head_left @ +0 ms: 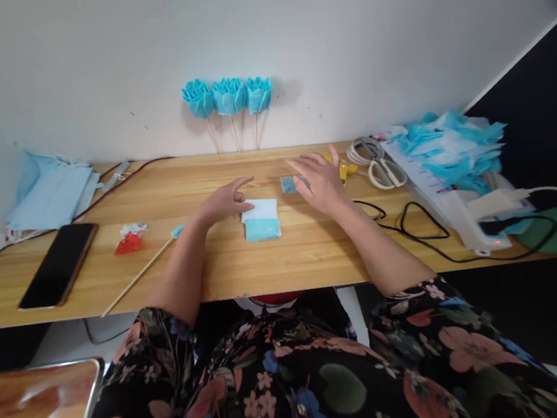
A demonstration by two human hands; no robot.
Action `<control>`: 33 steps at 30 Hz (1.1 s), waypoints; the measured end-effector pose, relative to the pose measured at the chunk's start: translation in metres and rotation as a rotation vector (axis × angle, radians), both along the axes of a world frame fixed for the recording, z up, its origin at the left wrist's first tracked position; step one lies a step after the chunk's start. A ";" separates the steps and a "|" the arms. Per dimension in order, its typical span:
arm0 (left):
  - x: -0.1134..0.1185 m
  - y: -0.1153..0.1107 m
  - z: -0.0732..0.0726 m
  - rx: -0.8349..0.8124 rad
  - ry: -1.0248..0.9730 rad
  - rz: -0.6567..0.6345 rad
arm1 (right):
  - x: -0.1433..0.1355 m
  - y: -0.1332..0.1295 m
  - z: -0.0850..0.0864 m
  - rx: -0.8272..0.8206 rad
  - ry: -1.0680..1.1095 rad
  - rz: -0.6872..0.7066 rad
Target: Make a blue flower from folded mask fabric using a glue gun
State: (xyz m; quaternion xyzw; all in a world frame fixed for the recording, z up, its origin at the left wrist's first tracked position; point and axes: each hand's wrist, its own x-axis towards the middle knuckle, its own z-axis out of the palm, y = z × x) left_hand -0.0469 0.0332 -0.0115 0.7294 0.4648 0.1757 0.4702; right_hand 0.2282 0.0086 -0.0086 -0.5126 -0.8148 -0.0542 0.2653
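My left hand (pixel 225 203) is open over the desk, its index finger stretched out and its thumb at the upper left edge of a folded cloth piece (pixel 263 229). That piece lies flat, white on its far half and light blue on its near half. My right hand (pixel 320 183) is also open, fingers spread, with the thumb over a small blue piece (pixel 288 184) on the wood. Just behind it, a yellow tool (pixel 348 169) with a small orange light is partly hidden. By my left forearm lies a thin wooden stick (pixel 138 276) with a blue tip.
Three blue cloth flowers (pixel 229 96) on sticks lean on the wall. Face masks (pixel 50 195), a phone (pixel 58 266) and a red packet (pixel 129 242) lie left. Scissors (pixel 385 171), a blue cloth heap (pixel 452 142), a power strip (pixel 479 230) and black cable (pixel 420 238) are right.
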 end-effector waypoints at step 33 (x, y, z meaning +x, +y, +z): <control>0.008 -0.011 -0.013 0.306 0.132 0.085 | -0.005 0.000 -0.008 -0.652 1.108 0.400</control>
